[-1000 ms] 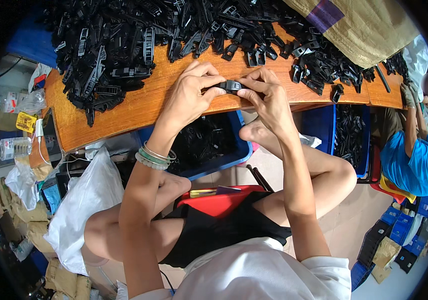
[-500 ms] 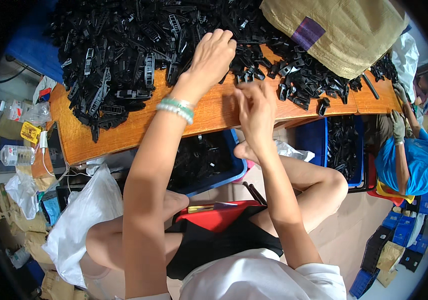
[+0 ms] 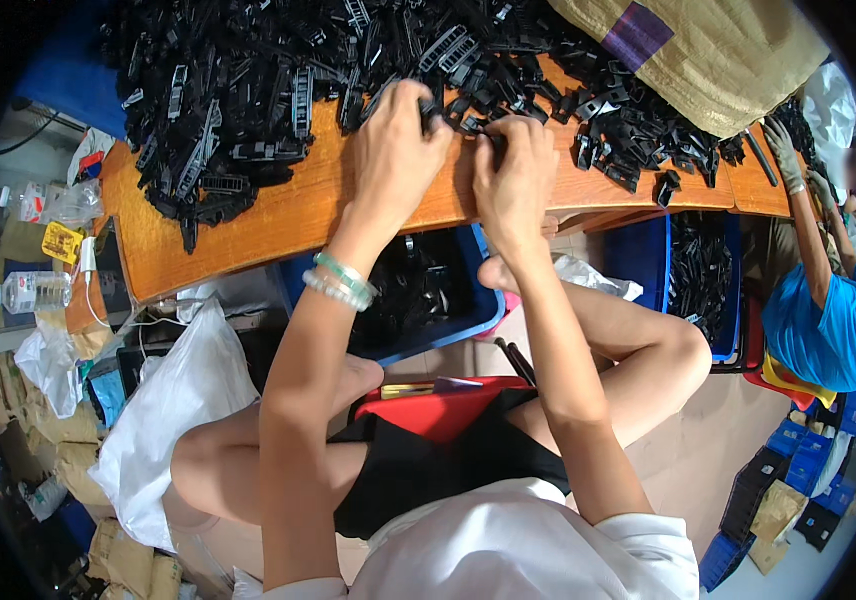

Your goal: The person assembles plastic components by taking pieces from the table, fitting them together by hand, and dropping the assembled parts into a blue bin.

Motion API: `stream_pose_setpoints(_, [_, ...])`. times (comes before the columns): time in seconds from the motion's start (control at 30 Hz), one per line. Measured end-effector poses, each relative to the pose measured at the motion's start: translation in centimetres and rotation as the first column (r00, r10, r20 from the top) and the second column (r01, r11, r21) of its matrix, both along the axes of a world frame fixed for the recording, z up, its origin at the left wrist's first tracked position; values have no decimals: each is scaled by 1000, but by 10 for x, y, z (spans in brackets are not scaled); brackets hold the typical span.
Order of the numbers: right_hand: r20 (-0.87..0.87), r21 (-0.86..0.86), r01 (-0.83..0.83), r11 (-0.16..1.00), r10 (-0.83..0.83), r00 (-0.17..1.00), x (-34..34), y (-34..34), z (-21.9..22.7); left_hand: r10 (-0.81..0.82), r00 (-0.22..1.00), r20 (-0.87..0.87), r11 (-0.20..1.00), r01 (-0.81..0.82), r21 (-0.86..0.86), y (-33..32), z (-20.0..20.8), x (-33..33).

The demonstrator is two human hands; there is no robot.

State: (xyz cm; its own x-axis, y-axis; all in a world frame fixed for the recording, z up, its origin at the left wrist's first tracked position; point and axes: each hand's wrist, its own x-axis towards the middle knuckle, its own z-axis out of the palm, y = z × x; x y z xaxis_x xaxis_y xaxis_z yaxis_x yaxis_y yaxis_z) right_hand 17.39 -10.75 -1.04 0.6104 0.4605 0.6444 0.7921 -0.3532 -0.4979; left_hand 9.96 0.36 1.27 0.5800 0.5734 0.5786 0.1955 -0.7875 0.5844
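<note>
A big heap of black plastic parts (image 3: 238, 90), several with ladder-like slots, covers the far side of the wooden table (image 3: 278, 220). My left hand (image 3: 388, 155), with pale green bead bracelets (image 3: 343, 280) on its wrist, is closed at the heap's near edge. A small black plastic part (image 3: 431, 115) shows between its thumb and fingers. Just to the right, my right hand (image 3: 520, 175) has its fingers curled downward around a dark part, mostly hidden by the hand. Smaller black clips (image 3: 638, 140) lie scattered to the right of it.
A tan woven sack (image 3: 728, 60) lies at the far right. Beneath the table stand blue bins (image 3: 488, 320) holding black parts. A red container (image 3: 438, 410) sits between my legs. At right, a co-worker in a blue shirt (image 3: 828, 325) reaches to the table with gloved hands.
My left hand has drawn back from the heap toward me and now pinches a black part. My right hand has moved slightly away from me, its fingers curling down beside the left.
</note>
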Motion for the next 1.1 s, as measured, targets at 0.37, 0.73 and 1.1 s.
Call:
stream_pose_setpoints(0.37, [-349, 393, -75, 916, 225, 910, 10, -5, 5, -312, 949, -42, 901, 282, -331, 18, -15, -35])
stream_pose_setpoints(0.73, [-429, -44, -468, 883, 406, 807, 4, -26, 17, -320, 940, -115, 933, 292, -209, 19, -16, -59])
stream_pose_setpoints(1.1, [-291, -19, -489, 872, 463, 837, 2, -22, 12, -388, 917, -89, 913, 370, -170, 12, -13, -54])
